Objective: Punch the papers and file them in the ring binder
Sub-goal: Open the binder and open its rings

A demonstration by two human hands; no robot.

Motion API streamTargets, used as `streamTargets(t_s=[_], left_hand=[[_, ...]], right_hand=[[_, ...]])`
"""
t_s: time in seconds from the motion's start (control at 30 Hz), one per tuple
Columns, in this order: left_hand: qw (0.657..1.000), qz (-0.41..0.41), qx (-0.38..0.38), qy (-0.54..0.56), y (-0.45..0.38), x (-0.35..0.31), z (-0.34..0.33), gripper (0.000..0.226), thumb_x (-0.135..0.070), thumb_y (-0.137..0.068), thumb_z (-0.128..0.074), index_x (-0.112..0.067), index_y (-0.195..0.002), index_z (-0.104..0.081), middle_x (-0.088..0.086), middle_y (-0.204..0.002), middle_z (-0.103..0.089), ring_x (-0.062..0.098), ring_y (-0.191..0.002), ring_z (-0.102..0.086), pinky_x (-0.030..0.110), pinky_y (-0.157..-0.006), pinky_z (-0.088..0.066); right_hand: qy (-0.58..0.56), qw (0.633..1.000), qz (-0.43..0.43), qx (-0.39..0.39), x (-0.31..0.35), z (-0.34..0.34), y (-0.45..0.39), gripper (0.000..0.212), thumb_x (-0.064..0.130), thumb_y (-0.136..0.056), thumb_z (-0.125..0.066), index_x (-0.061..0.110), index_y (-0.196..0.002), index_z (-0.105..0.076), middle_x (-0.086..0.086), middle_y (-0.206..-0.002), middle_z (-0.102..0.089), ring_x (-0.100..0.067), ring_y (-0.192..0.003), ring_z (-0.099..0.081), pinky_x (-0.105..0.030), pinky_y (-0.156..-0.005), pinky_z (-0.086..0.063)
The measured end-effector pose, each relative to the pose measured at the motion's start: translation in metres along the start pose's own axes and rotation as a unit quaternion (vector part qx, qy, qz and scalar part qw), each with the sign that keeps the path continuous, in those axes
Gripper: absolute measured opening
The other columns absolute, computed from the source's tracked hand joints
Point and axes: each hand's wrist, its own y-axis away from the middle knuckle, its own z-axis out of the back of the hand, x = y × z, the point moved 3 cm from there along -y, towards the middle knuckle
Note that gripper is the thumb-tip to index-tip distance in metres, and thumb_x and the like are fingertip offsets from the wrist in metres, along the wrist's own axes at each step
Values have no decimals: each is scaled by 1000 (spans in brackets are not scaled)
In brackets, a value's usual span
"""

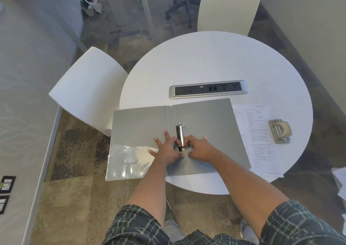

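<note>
I have the ring binder (pixel 206 132) lying open flat at the near-left edge of the table (pixel 215 61), its left cover overhanging that edge. Its metal ring mechanism (pixel 180 135) runs away from me along the spine, long axis pointing from the near edge toward the far edge. Both my hands sit at the near end of that mechanism, one on each side. My left hand (pixel 166 151) has its outer fingers spread on the left cover while the thumb and forefinger pinch in at the metal. My right hand (pixel 199 148) mirrors it from the right, fingertips curled against the mechanism, the other fingers resting on the right cover. I judge I am pulling the near ring apart; whether it has opened I cannot tell, my fingers hide it.

The papers (pixel 260 141) lie to my right, partly tucked under the binder's right cover and reaching to the near-right edge of the table. The hole punch (pixel 280 131) sits on the table just beyond them, toward the right edge. So my right hand is the nearer one for both. Nothing is on the rings, so I take it punching is not yet done.
</note>
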Motion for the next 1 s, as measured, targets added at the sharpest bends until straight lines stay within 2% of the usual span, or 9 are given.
streamTargets(t_s=[0.2, 0.33, 0.5, 0.57, 0.67, 0.7, 0.77, 0.87, 1.0], left_hand=[[996, 28, -19, -78, 4, -7, 4, 33, -36, -78, -82, -35, -98, -56, -16, -172, 11, 42, -156, 21, 81, -111, 6], [992, 28, -35, -117, 9, -5, 4, 36, -37, -76, -83, -37, -101, -57, -14, -173, 5, 42, -156, 19, 81, -111, 5], [988, 8, -58, -143, 16, -3, 0, 48, -46, -73, -82, -38, -112, -54, -12, -172, -8, 40, -158, 12, 82, -112, 4], [986, -2, -73, -149, 20, -4, -4, 57, -52, -73, -82, -37, -120, -52, -8, -171, -14, 39, -158, 7, 80, -114, 4], [985, -13, -95, -142, 27, -6, -11, 72, -55, -75, -79, -36, -136, -45, -1, -169, -21, 37, -159, -1, 77, -116, 1], [985, -18, -101, -138, 30, -8, -13, 75, -54, -76, -79, -36, -139, -42, 1, -169, -21, 36, -159, -3, 77, -117, -1], [984, -27, -115, -134, 37, -12, -19, 81, -52, -79, -78, -34, -146, -36, 4, -170, -19, 35, -159, -5, 75, -118, -5], [975, -53, -144, -161, 49, -22, -26, 86, -52, -83, -74, -30, -153, -28, 7, -172, -11, 35, -160, -4, 70, -122, -6], [947, -137, -181, -228, 57, -38, -37, 84, -53, -88, -65, -26, -158, -27, 6, -174, 1, 33, -160, 3, 59, -125, 2]], right_hand=[[16, 1000, 21, 9, 3, -10, 10, 76, 25, -90, -68, 22, -154, -30, 3, -139, -65, -23, -126, -61, -53, -127, 0], [25, 999, 29, 14, 6, -15, 12, 81, 26, -90, -69, 23, -158, -25, 2, -143, -63, -23, -130, -59, -52, -128, 3], [48, 998, 51, 6, 5, -11, 14, 78, 23, -90, -68, 24, -157, -28, 0, -144, -63, -23, -129, -60, -48, -129, 3], [60, 995, 74, -6, 0, -9, 18, 80, 20, -91, -68, 23, -159, -26, -1, -154, -54, -22, -136, -55, -43, -129, 3], [106, 988, 113, -13, -9, -7, 25, 84, 18, -93, -67, 22, -164, -22, -3, -173, -19, -18, -157, -22, -39, -129, 2], [122, 986, 115, -13, -13, -7, 27, 85, 20, -95, -66, 23, -165, -19, -3, -174, -11, -18, -160, -13, -37, -128, 3], [134, 985, 108, -19, -20, -6, 31, 86, 26, -97, -65, 23, -166, -15, -3, -175, -5, -19, -161, -7, -34, -127, 5], [129, 986, 93, -41, -27, 1, 41, 84, 29, -99, -65, 21, -166, -15, -3, -175, -5, -18, -161, -7, -33, -127, 2], [110, 985, 76, -109, -36, 15, 56, 72, 30, -102, -61, 20, -164, -26, -2, -173, -16, -16, -159, -16, -28, -127, -2]])
